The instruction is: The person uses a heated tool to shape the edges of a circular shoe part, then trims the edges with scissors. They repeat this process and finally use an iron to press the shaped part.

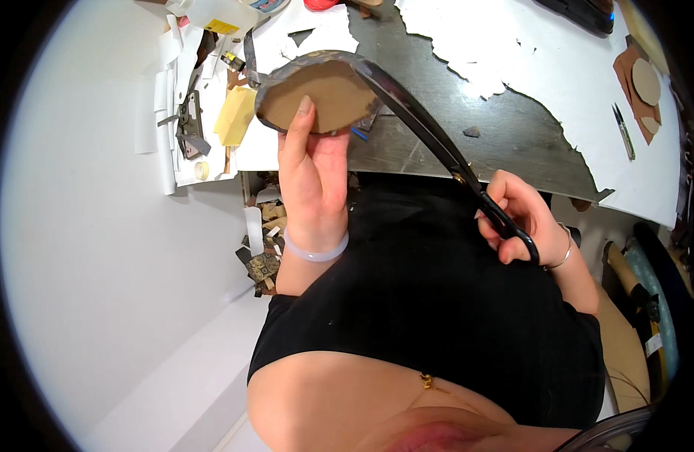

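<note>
My left hand [317, 173] grips a flat oval piece [341, 92], brown on its upper face with a dark, shiny rim. The thumb lies on top of it, and the other fingers are underneath, mostly hidden. In my right hand [531, 215] are long black shears [430, 132], with the fingers wrapped round the handles. The blades reach up and left to the oval's right edge and rim. Whether they bite into the material I cannot tell.
Torn white paper [505, 45] partly covers the dark worktable [467, 139]. A pen [624, 132] and brown cut pieces [642, 83] lie at the right. To the left are a yellow pad [235, 117] and a tape roll [202, 170]. Scraps [264, 264] fill the space below the table's left edge.
</note>
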{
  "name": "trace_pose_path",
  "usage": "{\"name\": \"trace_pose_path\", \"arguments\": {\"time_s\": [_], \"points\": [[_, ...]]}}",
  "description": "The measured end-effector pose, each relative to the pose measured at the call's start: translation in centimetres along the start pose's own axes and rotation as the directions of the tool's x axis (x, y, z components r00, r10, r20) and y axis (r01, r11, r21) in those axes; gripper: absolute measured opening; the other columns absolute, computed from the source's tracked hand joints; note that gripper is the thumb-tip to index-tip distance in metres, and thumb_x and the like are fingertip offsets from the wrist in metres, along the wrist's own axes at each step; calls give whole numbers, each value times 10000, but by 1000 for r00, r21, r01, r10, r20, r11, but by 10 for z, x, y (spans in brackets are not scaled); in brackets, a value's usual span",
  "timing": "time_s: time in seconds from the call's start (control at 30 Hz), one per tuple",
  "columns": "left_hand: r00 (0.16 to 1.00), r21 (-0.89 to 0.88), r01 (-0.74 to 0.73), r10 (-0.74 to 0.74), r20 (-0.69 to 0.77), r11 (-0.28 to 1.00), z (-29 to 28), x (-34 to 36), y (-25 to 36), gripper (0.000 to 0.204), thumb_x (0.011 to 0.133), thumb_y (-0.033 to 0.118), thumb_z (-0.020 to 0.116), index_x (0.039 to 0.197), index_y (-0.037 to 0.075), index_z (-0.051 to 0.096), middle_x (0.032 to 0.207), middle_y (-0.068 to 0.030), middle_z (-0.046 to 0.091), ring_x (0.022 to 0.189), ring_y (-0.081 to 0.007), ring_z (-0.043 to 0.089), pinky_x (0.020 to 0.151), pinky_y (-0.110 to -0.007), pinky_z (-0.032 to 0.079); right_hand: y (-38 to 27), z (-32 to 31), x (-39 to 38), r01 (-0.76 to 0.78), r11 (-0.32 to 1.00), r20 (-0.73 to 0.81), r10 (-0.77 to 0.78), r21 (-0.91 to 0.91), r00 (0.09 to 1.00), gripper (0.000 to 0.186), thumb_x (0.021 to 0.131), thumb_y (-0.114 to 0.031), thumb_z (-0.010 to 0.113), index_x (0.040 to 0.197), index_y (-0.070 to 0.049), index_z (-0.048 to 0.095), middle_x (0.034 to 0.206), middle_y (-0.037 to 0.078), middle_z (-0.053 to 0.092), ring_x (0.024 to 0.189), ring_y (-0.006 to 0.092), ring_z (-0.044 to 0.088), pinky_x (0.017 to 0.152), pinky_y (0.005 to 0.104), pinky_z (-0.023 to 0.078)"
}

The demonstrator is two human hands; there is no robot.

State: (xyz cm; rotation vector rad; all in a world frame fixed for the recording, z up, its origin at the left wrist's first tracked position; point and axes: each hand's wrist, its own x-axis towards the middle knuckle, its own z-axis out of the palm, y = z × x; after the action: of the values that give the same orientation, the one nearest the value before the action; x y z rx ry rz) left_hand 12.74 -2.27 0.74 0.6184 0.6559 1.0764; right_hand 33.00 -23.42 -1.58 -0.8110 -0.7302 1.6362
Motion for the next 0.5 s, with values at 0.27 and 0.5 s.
{"name": "trace_pose_path", "arguments": {"time_s": [0.27, 0.5], "points": [[947, 228, -321, 320, 41, 919, -5, -6, 1, 521, 883, -124, 673, 1336, 64, 498, 1168, -82, 640, 1062, -181, 640, 919, -348, 537, -2, -4, 0, -34, 998, 24, 35, -50, 999, 609, 725, -332, 940, 1027, -61, 487, 767, -8, 546, 670, 44, 467, 585, 196, 350], [924, 158, -377, 359, 128, 913, 2, -14, -1, 339, 861, -167, 663, 1109, 44, 568, 1046, -55, 616, 1056, -196, 640, 961, -364, 521, 0, -3, 1, -40, 998, 67, 43, -52, 997, 586, 735, -285, 937, 1036, -50, 492, 759, -10, 550, 655, 36, 462, 560, 185, 332]]}}
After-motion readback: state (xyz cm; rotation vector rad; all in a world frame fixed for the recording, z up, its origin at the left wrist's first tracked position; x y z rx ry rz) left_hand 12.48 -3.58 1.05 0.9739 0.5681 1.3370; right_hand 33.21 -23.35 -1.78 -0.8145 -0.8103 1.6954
